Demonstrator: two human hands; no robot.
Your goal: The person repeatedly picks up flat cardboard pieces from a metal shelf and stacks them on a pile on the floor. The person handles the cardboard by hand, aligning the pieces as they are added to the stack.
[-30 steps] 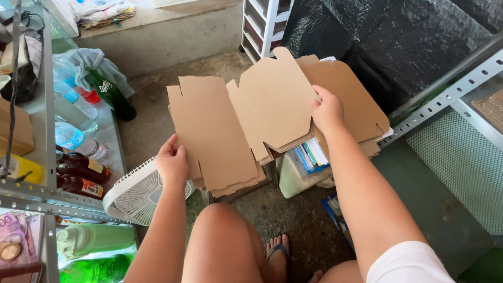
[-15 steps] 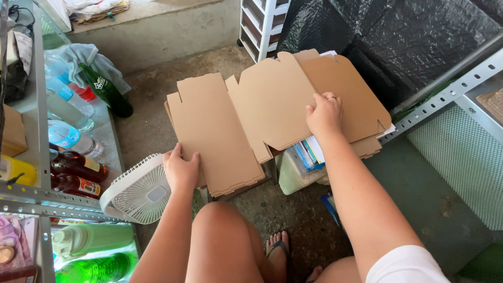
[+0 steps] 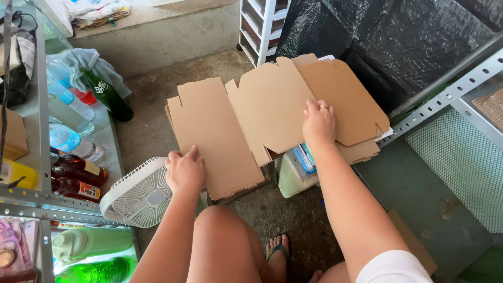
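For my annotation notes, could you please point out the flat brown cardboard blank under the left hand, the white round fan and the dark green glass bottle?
flat brown cardboard blank [image 3: 212,133], head view, bare middle panel.
white round fan [image 3: 140,195], head view, front grille.
dark green glass bottle [image 3: 107,95], head view, upper body.

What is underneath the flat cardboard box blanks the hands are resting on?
Below the cardboard blanks, a pale container holding blue-edged booklets shows at the front edge. Whatever supports the stack is otherwise covered.

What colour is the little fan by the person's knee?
White: the fan, seen in the head view.
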